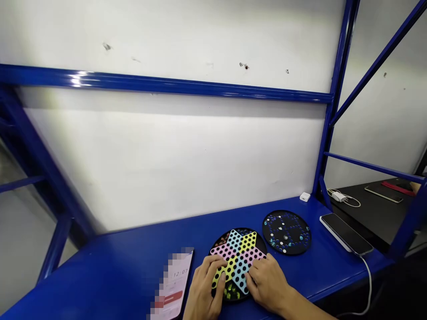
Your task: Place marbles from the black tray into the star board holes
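Note:
A round black Chinese-checkers board with a star of pink, blue and yellow perforated points lies on the blue table. My left hand rests on the board's near left edge, fingers curled over a yellow point. On the near right side lies my right hand, fingers bent and pressed on the star. Small marbles show under the near rim between my hands. A second round black disc with holes and several marbles lies just right of the board.
A phone with a lit screen lies left of my hands. Another phone with a white cable lies at the table's right end. A small white charger sits by the wall. Blue frame bars surround the table.

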Demonstrator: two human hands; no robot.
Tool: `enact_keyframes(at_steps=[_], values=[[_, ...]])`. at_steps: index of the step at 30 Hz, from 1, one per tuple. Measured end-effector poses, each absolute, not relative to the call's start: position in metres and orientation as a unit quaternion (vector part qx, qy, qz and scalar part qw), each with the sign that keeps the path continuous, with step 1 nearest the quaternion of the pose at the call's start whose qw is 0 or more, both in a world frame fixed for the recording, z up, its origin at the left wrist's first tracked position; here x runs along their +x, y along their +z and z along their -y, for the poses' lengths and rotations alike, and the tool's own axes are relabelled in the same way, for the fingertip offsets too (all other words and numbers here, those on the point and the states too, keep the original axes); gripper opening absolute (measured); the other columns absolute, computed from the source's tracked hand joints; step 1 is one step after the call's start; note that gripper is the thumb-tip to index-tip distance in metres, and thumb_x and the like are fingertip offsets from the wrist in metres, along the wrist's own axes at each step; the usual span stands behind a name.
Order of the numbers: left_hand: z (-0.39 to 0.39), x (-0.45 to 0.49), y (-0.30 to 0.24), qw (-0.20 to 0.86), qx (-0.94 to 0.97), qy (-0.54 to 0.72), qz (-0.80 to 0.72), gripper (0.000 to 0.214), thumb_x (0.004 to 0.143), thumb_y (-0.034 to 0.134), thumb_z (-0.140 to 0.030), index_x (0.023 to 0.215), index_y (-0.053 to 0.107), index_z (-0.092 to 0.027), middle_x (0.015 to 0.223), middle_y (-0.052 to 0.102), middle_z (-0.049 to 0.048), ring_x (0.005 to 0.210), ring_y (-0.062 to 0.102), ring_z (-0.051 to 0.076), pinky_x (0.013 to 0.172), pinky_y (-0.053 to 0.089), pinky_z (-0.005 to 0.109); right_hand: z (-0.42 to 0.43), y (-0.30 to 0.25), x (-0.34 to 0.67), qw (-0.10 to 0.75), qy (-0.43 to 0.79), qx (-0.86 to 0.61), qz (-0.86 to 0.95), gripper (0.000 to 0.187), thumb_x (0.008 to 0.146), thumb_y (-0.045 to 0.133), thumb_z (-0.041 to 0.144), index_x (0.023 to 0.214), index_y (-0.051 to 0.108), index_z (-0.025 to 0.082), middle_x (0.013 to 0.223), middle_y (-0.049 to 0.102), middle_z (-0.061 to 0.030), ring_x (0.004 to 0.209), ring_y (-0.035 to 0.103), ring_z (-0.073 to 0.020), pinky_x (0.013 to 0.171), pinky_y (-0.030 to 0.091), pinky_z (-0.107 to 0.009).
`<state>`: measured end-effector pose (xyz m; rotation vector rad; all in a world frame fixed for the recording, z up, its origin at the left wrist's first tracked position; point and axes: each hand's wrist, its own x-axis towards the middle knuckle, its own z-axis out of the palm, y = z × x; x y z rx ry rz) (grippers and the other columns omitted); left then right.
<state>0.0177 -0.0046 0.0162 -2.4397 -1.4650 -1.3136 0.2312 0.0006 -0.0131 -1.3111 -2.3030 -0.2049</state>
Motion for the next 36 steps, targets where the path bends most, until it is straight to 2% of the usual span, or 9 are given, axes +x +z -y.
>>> enact_keyframes(at_steps=[5, 12, 20, 30, 36], values=[[0.005, 0.019, 0.019, 0.013, -0.78, -0.418, 0.465, 0.023, 0.099, 0.047, -0.038, 0.102, 0.066, -0.025, 0.107, 0.07, 0.0074, 0.099, 0.07, 0.025, 0.084, 0.06, 0.039, -0.004, -0.016, 0.233, 0.255, -0.091, -0.453, 0.85, 0.035, 0.095, 0.052, 0.031, 0.064, 0.064, 0.021, 0.064, 0.067, -0.0018, 0.059, 0.059, -0.0153, 0.069, 0.04, -0.031], [0.005, 0.017, 0.021, 0.023, -0.787, -0.416, 0.455, 0.019, 0.098, 0.049, -0.034, 0.104, 0.065, -0.025, 0.107, 0.07, 0.0064, 0.098, 0.069, 0.024, 0.084, 0.059, 0.035, -0.01, -0.024, 0.238, 0.246, -0.087, -0.439, 0.86, 0.043, 0.092, 0.064, 0.053, 0.065, 0.065, 0.02, 0.066, 0.069, -0.0002, 0.059, 0.058, -0.0131, 0.067, 0.039, -0.029], [0.003, 0.017, 0.013, 0.016, -0.783, -0.415, 0.462, 0.024, 0.1, 0.046, -0.035, 0.109, 0.065, -0.025, 0.109, 0.069, 0.0066, 0.101, 0.067, 0.024, 0.087, 0.057, 0.036, -0.011, -0.035, 0.238, 0.287, -0.096, -0.44, 0.845, 0.045, 0.086, 0.07, 0.059, 0.064, 0.064, 0.02, 0.065, 0.069, 0.0003, 0.059, 0.059, -0.0138, 0.065, 0.038, -0.029], [0.005, 0.019, 0.014, 0.003, -0.782, -0.415, 0.465, 0.025, 0.101, 0.043, -0.031, 0.11, 0.065, -0.025, 0.11, 0.068, 0.0069, 0.102, 0.066, 0.023, 0.088, 0.057, 0.037, -0.002, -0.023, 0.242, 0.234, -0.036, -0.475, 0.848, 0.042, 0.094, 0.062, 0.054, 0.069, 0.063, 0.02, 0.068, 0.07, 0.0008, 0.061, 0.059, -0.0134, 0.067, 0.036, -0.029], [0.007, 0.019, 0.018, 0.01, -0.784, -0.421, 0.456, 0.021, 0.1, 0.046, -0.03, 0.109, 0.065, -0.025, 0.108, 0.067, 0.0057, 0.1, 0.066, 0.023, 0.086, 0.057, 0.035, -0.003, -0.019, 0.247, 0.228, 0.015, -0.457, 0.859, 0.039, 0.091, 0.066, 0.058, 0.077, 0.066, 0.021, 0.074, 0.073, 0.0002, 0.066, 0.061, -0.0145, 0.07, 0.037, -0.027]])
